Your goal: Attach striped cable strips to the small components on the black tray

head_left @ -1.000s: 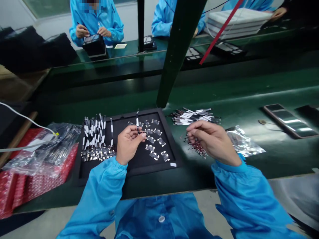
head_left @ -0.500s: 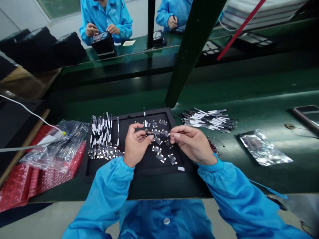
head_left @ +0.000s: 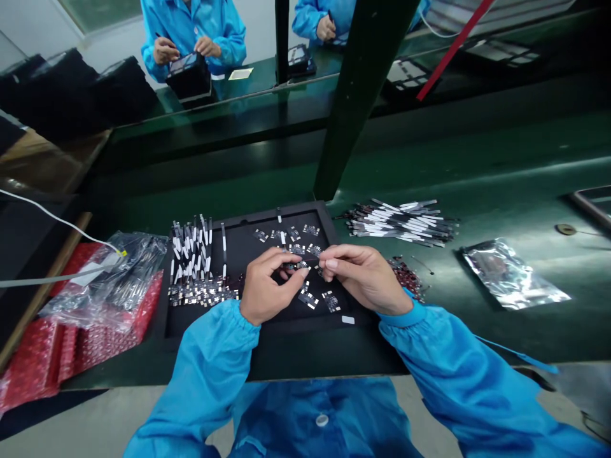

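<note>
While the left hand is curling its thumb and fingers close together, apparently around the near end of a dark strip, the right hand is pinching thumb against fingers just beside it. Whether those right fingertips are gripping anything, I cannot tell (a part that tiny would be hiding easily there). Both are hovering over the black tray. The step in hand seems to be fine fitting work at the strip's near end, so the next move is probably calling for a steady left hold and a light, exact touch from the right.

The strip is pointing toward the tray's far rim, looking narrow and showing a white band; its near end is disappearing behind the left fingers. Around it, loose circuit boards are lying with pale pads showing, and similar strips are crowding the tray's left side. Beyond the right rim, a pile of strips and some red parts are resting on the bench.
</note>
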A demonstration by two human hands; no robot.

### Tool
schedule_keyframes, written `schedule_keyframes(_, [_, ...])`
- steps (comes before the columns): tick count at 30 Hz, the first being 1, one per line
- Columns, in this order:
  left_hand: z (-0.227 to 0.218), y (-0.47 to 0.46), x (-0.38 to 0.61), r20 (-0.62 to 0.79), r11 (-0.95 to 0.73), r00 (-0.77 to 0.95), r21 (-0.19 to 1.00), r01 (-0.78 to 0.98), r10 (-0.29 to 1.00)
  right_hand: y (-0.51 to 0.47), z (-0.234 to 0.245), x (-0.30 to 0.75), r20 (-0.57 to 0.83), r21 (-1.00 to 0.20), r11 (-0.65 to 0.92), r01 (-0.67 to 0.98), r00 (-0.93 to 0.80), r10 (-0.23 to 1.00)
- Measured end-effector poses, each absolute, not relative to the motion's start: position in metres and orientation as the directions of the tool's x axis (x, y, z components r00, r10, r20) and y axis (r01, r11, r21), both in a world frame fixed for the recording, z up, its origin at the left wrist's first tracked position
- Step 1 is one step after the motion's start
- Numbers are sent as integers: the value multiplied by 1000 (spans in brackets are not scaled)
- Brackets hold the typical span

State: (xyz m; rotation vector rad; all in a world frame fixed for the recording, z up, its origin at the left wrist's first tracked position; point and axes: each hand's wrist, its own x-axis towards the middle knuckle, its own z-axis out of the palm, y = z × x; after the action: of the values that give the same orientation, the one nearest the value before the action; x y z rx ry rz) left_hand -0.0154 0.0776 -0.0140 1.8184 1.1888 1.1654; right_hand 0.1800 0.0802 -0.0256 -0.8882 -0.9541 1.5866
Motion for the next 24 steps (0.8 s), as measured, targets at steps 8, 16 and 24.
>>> schedule_keyframes(8, [-13,77,-14,375,-460,295,828,319,879,79,-29,176,-25,-903,-127,-410,-245,969])
schedule_keyframes(16, [-6,79,-18,253,-340,341,914,223,905,77,-36,169,7,-947,-55,-318,-190,982])
schedule_keyframes(24, [-7,77,-17,187,-294,383,924,243,904,76,-37,168,90,-962,42,-270,-168,982])
